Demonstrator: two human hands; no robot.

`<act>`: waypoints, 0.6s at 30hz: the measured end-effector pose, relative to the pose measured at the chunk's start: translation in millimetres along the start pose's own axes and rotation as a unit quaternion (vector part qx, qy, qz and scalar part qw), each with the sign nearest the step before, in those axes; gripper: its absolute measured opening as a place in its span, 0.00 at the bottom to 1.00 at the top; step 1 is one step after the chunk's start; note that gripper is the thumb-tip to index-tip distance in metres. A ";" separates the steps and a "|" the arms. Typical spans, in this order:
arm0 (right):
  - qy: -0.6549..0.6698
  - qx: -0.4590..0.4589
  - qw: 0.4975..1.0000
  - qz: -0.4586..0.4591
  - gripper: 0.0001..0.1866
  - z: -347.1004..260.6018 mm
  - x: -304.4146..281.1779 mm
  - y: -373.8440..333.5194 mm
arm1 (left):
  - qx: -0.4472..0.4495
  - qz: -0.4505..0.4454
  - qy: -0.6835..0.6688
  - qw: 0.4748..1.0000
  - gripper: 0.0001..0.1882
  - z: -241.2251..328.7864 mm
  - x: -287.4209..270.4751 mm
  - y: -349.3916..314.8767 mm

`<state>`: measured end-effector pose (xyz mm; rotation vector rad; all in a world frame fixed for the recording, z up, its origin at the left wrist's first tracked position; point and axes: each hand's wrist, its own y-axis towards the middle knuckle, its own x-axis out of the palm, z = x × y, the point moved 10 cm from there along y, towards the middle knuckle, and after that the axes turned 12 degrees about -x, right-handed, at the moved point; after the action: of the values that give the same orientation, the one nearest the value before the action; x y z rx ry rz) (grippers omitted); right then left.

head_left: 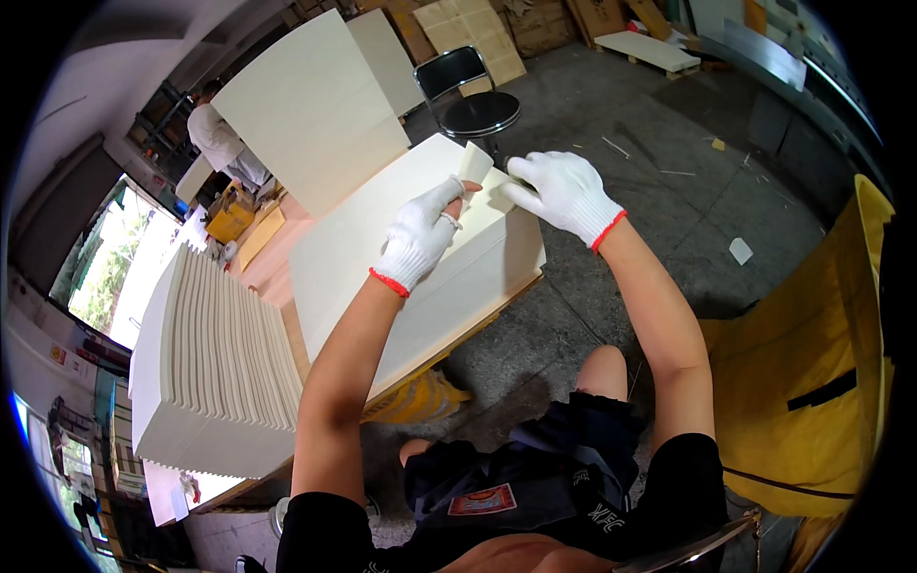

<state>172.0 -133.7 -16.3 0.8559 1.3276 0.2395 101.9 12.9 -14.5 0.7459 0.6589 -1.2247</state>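
Two gloved hands at work on one flat cream board, the landmark for this entry.

Left hand: white knit glove with red cuff, resting on the board's top face near its far corner. Fingers closed in a pinch on a small cream paper piece that stands up from that corner.

Right hand: same kind of glove, lying over the board's far right corner, just beside the paper piece. Fingers spread and partly curled, pressing down; whether they grip anything cannot be told.

Board: lies flat on a low wooden bench, its near right edge overhanging toward the person's knees.

Stack of cream boards: to the left of the board, standing on edge in a tight row.

Large cream sheets: behind the board, leaning upright.

Black chair: beyond the board's far corner, on the grey floor.

Yellow bag: well to the right of the board.

Another person: far behind the board, at the left, by the leaning sheets.

Risks, as judged: the paper piece may tear or crease if pulled at a sharp angle, the pinch being small. The board may slide or tip off the bench edge if the right hand's pressure lifts.
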 end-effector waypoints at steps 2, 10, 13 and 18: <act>0.114 0.075 0.990 -0.019 0.20 9.6 10.7 5.2 | -0.021 -0.006 -0.012 1.000 0.16 -2.9 2.4 0.9; 0.310 0.247 0.912 0.104 0.29 21.0 34.6 -11.1 | 0.010 -0.001 -0.007 1.000 0.14 -4.5 2.3 2.3; 0.313 0.256 0.906 0.122 0.29 21.3 36.4 -15.9 | 0.038 0.018 0.019 0.999 0.15 0.5 2.8 0.4; 0.313 0.258 0.903 0.140 0.28 21.3 35.7 -19.5 | -0.008 0.005 0.023 1.000 0.19 -1.5 3.6 1.9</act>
<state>195.1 -134.1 -56.0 1.5069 1.9097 0.4214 104.5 12.4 -17.9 0.7653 0.7022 -1.1945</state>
